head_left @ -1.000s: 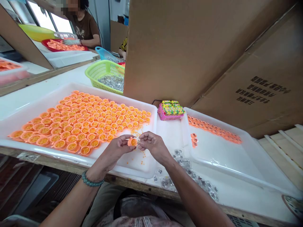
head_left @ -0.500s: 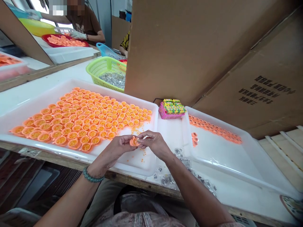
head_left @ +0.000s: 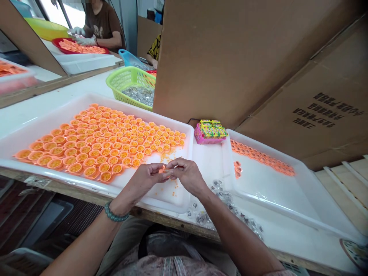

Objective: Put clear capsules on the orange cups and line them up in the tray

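Observation:
Between my two hands, over the right end of a white tray (head_left: 169,201), is a small orange plastic cup (head_left: 163,168), mostly hidden by fingers. My left hand (head_left: 148,177) pinches it from the left, thumb and fingers closed. From the right, the fingertips of my right hand (head_left: 186,174) close on the same cup; whether they also hold a clear piece cannot be made out. Rows of similar orange cups (head_left: 82,157) with yellow bits inside fill much of the tray. Loose yellow bits (head_left: 169,155) lie scattered near my hands.
Clear plastic pieces (head_left: 227,197) lie on the table right of my hands. A second white tray (head_left: 276,207) holds orange pieces (head_left: 261,155). Behind stand a pink basket of small yellow boxes (head_left: 211,132), a green basket (head_left: 126,80) and a cardboard wall (head_left: 218,57). A gloved co-worker (head_left: 105,27) sits across.
My fingers have closed further over the orange cup, which now shows less and appears turned. The co-worker's gloved hand has come down towards the red basin. The view has shifted slightly.

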A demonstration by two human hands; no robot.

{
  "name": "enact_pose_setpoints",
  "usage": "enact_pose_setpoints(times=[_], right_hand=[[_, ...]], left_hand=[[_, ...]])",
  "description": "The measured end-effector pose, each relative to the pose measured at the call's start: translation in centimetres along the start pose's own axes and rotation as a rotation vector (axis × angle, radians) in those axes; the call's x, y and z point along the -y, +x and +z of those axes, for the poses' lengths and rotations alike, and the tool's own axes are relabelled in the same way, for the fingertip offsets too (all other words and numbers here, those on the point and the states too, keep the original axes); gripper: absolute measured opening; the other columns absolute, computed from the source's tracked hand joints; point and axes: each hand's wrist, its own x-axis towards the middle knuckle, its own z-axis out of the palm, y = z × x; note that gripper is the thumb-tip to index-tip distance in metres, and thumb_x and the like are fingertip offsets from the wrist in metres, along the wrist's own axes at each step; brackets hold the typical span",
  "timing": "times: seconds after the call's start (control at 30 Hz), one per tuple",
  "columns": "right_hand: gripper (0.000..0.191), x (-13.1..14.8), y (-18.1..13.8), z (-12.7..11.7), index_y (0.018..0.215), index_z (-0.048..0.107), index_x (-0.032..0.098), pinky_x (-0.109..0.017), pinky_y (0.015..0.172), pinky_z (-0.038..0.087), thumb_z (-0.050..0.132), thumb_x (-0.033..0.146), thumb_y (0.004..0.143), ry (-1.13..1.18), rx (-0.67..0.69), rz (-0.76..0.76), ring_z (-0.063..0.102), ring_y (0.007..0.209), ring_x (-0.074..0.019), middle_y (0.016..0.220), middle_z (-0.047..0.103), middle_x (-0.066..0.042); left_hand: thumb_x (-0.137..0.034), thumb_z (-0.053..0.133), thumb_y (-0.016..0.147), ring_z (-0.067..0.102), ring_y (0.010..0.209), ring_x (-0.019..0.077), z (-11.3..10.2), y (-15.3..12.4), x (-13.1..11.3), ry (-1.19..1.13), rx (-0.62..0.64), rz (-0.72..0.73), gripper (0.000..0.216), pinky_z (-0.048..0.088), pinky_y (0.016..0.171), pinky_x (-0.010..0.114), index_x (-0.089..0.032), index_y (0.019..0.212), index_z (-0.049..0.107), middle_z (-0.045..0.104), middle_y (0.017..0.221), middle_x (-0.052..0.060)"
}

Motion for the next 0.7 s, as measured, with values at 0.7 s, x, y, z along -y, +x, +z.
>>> enact_pose_setpoints(times=[0.7], right_hand=[[0.012, 0.3, -1.1, 0.6, 0.072, 0.067, 0.019, -0.026, 0.066, 0.049, 0.071, 0.029, 0.067, 0.094, -0.153, -0.051, 0.060, 0.069, -0.0143, 0.073, 0.066, -0.001]], left_hand=[[-0.037, 0.069, 0.072, 0.057, 0.073, 0.0157, -0.1, 0.0, 0.5, 0.176, -0.100, 0.109, 0.032, 0.045, 0.066, 0.025, -0.016, 0.096, 0.064, 0.063, 0.078, 0.001]])
